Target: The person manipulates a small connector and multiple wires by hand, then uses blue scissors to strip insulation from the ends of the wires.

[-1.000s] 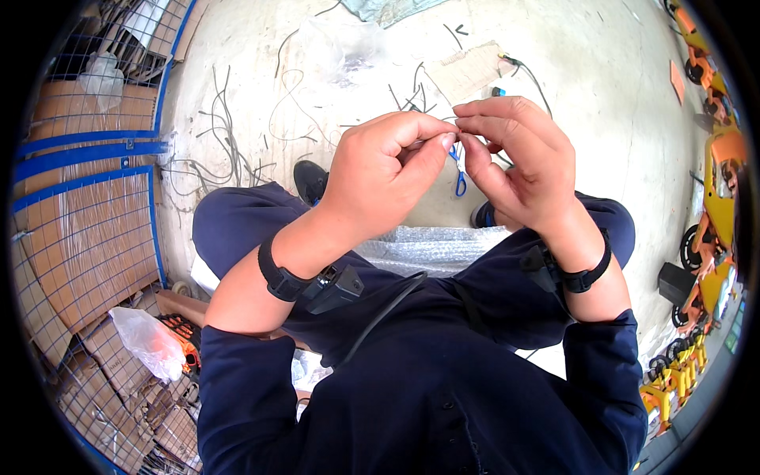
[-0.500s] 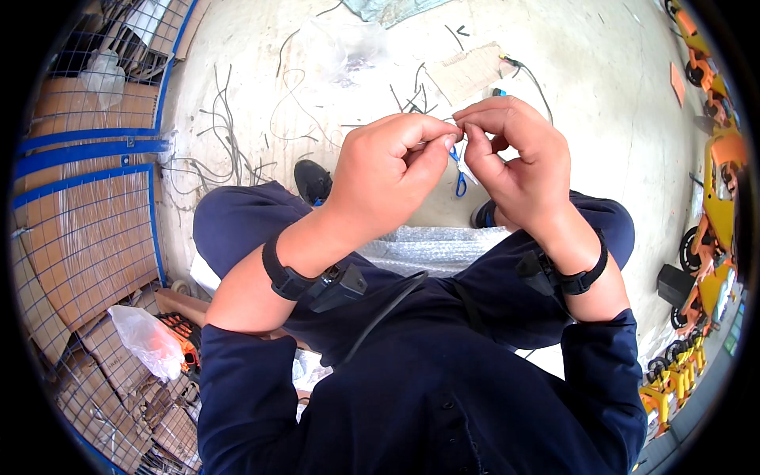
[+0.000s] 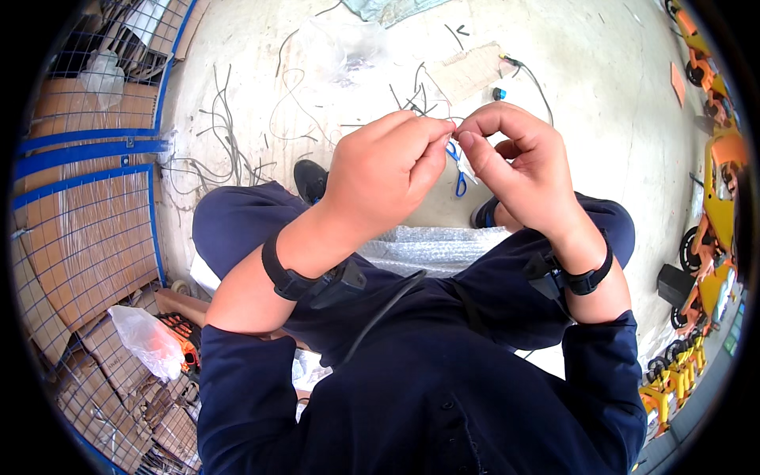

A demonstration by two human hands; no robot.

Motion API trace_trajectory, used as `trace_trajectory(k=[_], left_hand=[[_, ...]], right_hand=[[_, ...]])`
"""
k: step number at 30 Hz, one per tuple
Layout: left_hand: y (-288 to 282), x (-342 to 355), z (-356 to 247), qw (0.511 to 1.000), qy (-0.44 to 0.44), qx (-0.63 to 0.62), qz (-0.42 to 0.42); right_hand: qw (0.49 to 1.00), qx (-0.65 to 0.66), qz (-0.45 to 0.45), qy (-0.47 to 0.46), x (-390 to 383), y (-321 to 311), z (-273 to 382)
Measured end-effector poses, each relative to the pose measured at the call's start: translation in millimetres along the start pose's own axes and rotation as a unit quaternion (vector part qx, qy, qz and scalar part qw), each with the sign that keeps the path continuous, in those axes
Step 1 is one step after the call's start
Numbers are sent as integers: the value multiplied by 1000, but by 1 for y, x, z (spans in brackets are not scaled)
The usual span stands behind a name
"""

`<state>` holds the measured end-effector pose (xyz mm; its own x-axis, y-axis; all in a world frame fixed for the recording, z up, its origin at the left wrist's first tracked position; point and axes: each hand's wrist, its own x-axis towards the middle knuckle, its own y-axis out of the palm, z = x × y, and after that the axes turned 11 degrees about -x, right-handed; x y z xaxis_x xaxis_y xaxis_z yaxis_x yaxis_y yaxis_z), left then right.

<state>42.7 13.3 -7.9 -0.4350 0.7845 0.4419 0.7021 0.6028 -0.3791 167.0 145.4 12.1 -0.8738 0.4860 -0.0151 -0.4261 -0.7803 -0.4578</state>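
My left hand (image 3: pixel 388 162) and my right hand (image 3: pixel 526 162) meet fingertip to fingertip in front of me, above the floor. Each one pinches with thumb and index finger. Between the tips is a thin wire (image 3: pixel 453 121), mostly covered by the fingers; a reddish bit of it shows. Just below the fingertips, blue-handled scissors (image 3: pixel 459 168) lie on the floor, partly hidden by my right hand. Beyond my right hand is a small blue and black roll-like thing (image 3: pixel 498 93).
Black cable pieces (image 3: pixel 226 127) are strewn over the floor, with a cardboard sheet (image 3: pixel 469 73) farther off. Bubble wrap (image 3: pixel 427 249) lies between my legs. A blue mesh cage (image 3: pixel 95 144) of cardboard stands at left, orange and yellow wheeled frames (image 3: pixel 716 198) at right.
My right hand has shifted slightly, its thumb coming nearer to me, and the blue and black thing shows more fully. Both hands keep their pinch.
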Motion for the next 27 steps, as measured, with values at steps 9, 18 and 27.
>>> trace_trajectory(k=[9,18,27], left_hand=[[1,-1,4,994,66,75,41],[0,-3,6,996,47,41,58],[-3,-2,2,997,30,40,64]], right_hand=[[950,-219,-112,-191,4,13,-14],[927,-273,-127,-222,4,17,-13],[933,-285,-124,-182,10,2,-17]])
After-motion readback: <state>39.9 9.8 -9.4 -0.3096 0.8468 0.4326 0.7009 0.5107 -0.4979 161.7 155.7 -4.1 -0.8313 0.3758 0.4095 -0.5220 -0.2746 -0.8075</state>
